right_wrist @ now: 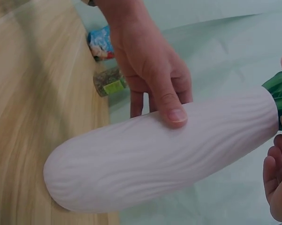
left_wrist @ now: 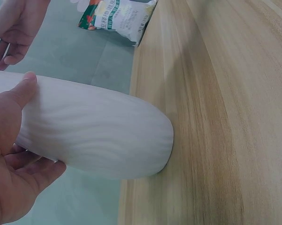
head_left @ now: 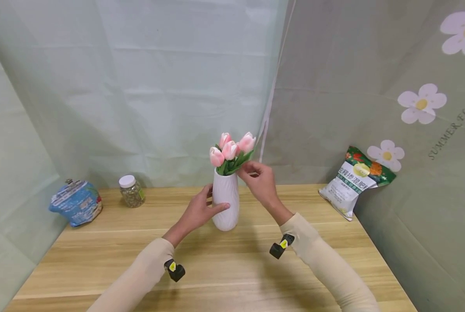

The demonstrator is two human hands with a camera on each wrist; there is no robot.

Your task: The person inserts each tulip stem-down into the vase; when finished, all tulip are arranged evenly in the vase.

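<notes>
A white ribbed vase (head_left: 226, 208) stands upright on the wooden table, with several pink tulips (head_left: 230, 151) and their green leaves (head_left: 238, 162) rising from its mouth. My left hand (head_left: 201, 210) grips the vase around its middle; in the right wrist view that hand's thumb (right_wrist: 171, 110) lies across the ribbed surface. At the rim, my right hand (head_left: 261, 182) pinches a tulip's greenery between thumb and forefinger. The right wrist view shows green leaves (right_wrist: 280, 86) beside those fingertips, cut by the frame edge. In the left wrist view only the vase's lower part (left_wrist: 108, 131) shows.
A blue bag (head_left: 77, 203) and a clear jar with a white lid (head_left: 132, 193) stand at the table's back left. At the back right, a white and green bag (head_left: 353, 184) leans against the curtain. Wood-grain tabletop (head_left: 216, 268) extends in front of the vase.
</notes>
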